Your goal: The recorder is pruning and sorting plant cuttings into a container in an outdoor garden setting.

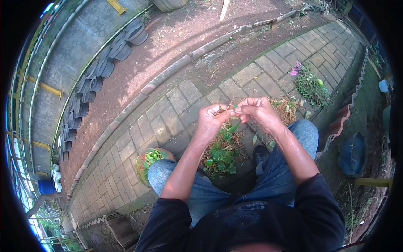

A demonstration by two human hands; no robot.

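Observation:
My left hand (215, 116) and my right hand (255, 112) meet above the paving, fingertips pinched on a small plant cutting (232, 117) with thin brown roots and a bit of green. Below them, between my feet, lies a pile of leafy green cuttings (222, 156) with tangled brown roots. Beyond my right forearm is a heap of brown roots (286, 110). A round, multicoloured container (141, 163) holding green leaves stands beside my left knee.
Green clippings (311, 86) with purple leaves lie on the brick path (160, 126) at the upper right. Black plastic pots (121, 50) line the soil strip at the left, behind a curved curb (176, 66). A blue container (352, 154) is at the far right.

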